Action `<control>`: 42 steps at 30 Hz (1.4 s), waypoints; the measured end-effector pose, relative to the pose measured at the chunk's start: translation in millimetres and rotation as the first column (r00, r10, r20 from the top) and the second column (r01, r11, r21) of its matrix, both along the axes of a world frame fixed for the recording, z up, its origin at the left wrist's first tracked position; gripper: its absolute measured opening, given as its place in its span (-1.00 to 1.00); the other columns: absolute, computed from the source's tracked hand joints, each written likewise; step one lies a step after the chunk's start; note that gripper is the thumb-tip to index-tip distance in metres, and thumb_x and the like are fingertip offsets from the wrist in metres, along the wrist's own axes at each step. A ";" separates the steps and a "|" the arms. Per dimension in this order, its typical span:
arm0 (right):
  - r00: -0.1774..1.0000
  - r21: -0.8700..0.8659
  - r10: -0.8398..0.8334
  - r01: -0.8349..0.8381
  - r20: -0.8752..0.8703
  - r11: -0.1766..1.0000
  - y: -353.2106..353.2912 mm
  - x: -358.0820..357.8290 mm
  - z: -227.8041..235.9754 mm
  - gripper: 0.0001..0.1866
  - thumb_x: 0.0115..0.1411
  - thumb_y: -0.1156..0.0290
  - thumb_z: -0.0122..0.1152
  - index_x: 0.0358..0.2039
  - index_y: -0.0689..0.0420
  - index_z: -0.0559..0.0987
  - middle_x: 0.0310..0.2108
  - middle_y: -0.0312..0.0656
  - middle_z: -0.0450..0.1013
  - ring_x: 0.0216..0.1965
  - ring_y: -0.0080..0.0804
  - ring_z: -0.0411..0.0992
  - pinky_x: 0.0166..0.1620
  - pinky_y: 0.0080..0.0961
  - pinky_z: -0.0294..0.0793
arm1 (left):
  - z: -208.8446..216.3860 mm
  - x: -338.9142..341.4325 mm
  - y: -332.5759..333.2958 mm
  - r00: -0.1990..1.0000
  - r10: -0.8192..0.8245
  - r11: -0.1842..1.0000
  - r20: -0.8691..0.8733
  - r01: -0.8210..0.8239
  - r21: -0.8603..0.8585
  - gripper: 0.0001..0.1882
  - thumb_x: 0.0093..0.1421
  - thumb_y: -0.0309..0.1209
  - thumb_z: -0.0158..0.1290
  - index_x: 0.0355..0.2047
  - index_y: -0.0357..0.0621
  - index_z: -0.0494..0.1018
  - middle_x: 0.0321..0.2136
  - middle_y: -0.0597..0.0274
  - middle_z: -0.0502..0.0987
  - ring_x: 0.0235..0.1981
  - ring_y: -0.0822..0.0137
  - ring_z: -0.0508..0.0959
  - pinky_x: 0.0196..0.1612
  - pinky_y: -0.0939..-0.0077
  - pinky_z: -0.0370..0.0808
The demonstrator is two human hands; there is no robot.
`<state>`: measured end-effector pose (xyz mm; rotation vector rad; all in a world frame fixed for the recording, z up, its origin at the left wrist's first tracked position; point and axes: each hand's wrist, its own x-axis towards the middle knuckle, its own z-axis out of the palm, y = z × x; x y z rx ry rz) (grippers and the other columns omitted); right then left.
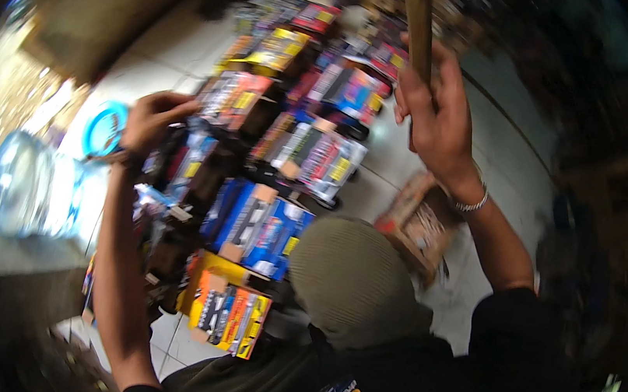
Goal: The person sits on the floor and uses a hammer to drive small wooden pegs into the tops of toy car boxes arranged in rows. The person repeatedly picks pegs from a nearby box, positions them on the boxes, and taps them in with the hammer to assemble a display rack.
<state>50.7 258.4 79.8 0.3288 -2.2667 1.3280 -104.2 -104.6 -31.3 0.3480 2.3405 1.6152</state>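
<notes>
My left hand (152, 123) reaches out on the left, its bent fingers closed at the near edge of an orange-and-grey carton (238, 100). Blur softens its fingertips. Up at the right, my right hand (441, 121), with a bracelet at the wrist, is wrapped round a brown stick (421, 29) that runs out of view at the top. Rows of small colourful cartons fill the middle: a yellow one (278, 51), a white-and-purple one (326, 157), a blue one (272, 226) and a yellow-orange one (230, 317). What the cartons contain is too blurred to tell.
A clear blue water jug (29, 184) lies at the left near a light-blue ring (105, 130). A torn brown cardboard box (424, 221) rests on the pale tiles (468, 285). An olive rounded shape (358, 280), seemingly my bent knee, rises in front of me.
</notes>
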 end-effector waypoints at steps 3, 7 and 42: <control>0.997 -0.113 -0.006 0.015 0.082 0.993 35.7 37.1 25.2 -0.59 0.36 0.22 0.18 0.10 0.16 0.38 -0.49 -0.35 0.46 -0.53 -0.71 0.35 -0.50 -0.68 0.30 | 0.9 -0.7 0.5 1.000 -0.020 1.000 0.022 0.020 0.002 -0.67 0.21 -0.28 0.28 -0.16 -0.30 0.59 -0.32 0.22 0.65 -0.28 0.45 0.60 -0.11 0.57 0.50; 0.928 0.099 -0.144 0.116 0.343 0.988 84.6 88.7 26.5 -0.58 0.33 0.24 0.22 0.16 0.01 0.43 -0.51 -0.45 0.40 -0.57 -0.76 0.28 -0.52 -0.69 0.30 | -0.4 -1.1 -0.4 1.000 -0.023 0.999 0.013 0.023 -0.023 -0.62 0.22 -0.26 0.27 -0.09 -0.30 0.56 -0.28 0.25 0.64 -0.25 0.48 0.58 -0.10 0.59 0.49; 0.475 0.431 -0.427 0.107 0.770 0.896 194.0 194.9 -136.7 -0.67 0.24 0.09 0.29 -0.24 0.12 0.60 -0.40 -0.17 0.57 -0.42 -0.33 0.54 -0.31 -0.39 0.48 | 45.8 16.0 22.3 0.937 0.037 0.985 -0.348 -0.093 -0.147 -0.61 0.32 -0.15 0.15 -0.05 -0.23 0.57 -0.14 0.13 0.63 -0.04 0.33 0.58 0.08 0.43 0.45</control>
